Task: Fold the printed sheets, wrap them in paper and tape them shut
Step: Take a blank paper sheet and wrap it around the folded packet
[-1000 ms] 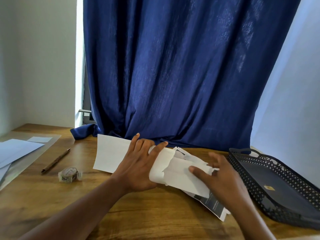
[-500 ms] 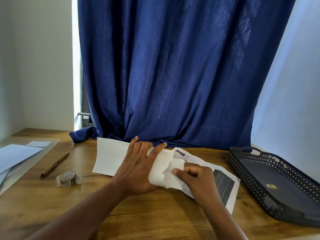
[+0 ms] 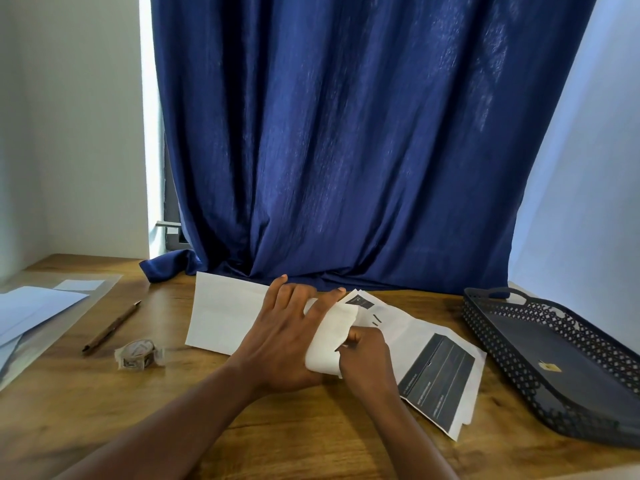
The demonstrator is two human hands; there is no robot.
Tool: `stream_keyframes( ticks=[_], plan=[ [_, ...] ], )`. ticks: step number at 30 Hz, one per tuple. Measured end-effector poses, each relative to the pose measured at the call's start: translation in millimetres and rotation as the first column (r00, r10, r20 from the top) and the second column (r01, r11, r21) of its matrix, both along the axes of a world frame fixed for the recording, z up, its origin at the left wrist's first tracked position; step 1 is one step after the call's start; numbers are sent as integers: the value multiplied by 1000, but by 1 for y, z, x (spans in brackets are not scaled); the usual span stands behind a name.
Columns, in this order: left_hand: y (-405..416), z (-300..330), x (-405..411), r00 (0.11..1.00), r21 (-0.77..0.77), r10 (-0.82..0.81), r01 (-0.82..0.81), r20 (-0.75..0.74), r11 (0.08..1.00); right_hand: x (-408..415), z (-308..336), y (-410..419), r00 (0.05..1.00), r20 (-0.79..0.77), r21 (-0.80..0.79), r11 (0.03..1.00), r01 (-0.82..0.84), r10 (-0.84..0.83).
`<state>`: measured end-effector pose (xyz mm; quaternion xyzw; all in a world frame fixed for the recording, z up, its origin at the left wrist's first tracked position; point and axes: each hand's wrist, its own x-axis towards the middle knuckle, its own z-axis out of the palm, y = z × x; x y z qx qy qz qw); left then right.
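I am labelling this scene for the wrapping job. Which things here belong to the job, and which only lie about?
For the job:
- printed sheets
- white wrapping paper
- tape roll
- left hand, pressing the paper
- right hand, pinching the paper's folded edge

Lying about:
- pencil
- black tray
- loose papers at the left edge
- blue curtain

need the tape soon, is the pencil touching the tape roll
Apart. The head view shows the pencil lying left of the tape roll, with a strip of bare wooden table between the pencil's near end and the roll.
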<state>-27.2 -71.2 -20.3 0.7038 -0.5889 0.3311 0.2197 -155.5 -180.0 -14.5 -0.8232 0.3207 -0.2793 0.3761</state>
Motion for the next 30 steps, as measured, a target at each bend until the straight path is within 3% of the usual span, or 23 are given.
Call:
stream_keyframes(
  ticks=[4, 7, 10, 13, 16, 20, 30],
  plan=[
    [0, -1, 2, 999, 114, 37, -33, -35, 993, -15, -3, -7, 983, 130, 67, 988, -142, 133],
    [-2, -3, 0, 987, 276, 76, -34, -144, 961, -30, -5, -17, 976, 203, 109, 989, -100, 76],
    [-3, -4, -1, 955, 505, 149, 2, -257, 863, -43, -8, -28, 975, 220, 118, 993, -25, -2],
    [-2, -8, 0, 930, 673, 194, 74, -313, 736, -55, -12, -37, 986, 144, 46, 996, 77, -83],
    [-3, -17, 3, 911, 740, 207, 141, -357, 658, -64, -16, -41, 994, 16, -109, 988, 113, -112],
    [-6, -21, 4, 931, 777, 202, 119, -304, 618, -72, -15, -33, 955, -280, -441, 897, -35, -100],
    [-6, -20, 3, 928, 787, 208, 126, -309, 604, -62, -27, -22, 923, -370, -410, 874, -260, 101]
  ],
)
